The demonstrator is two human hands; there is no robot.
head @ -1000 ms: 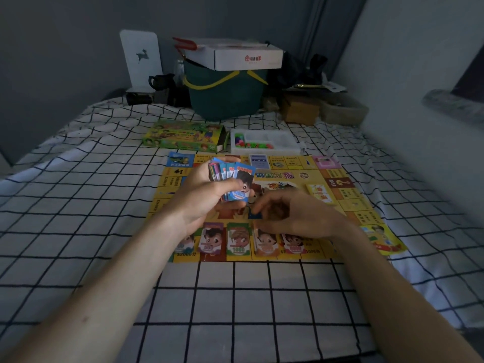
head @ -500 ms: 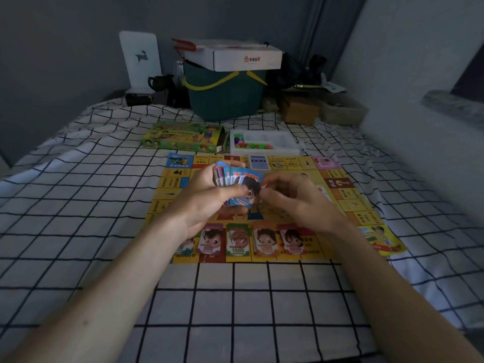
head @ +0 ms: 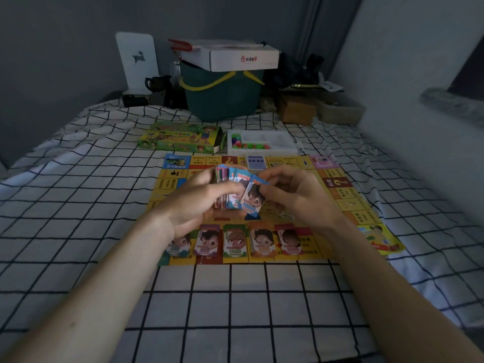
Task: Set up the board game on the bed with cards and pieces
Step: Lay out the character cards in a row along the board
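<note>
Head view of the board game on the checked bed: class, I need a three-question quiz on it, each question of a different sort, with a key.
1. True or false: the left hand grips the fanned stack of colourful paper money cards.
2. How many card piles lie along the near edge of the yellow game board?
3. The white plastic tray of small coloured pieces lies: A) on the board, B) beyond the board, C) in the green bucket.

Key: 1 true; 2 five; 3 B.

The checked bed [head: 78, 231] carries the game board [head: 351, 205], game box [head: 180, 138], piece tray [head: 262, 140] and green bucket [head: 222, 100].
</note>
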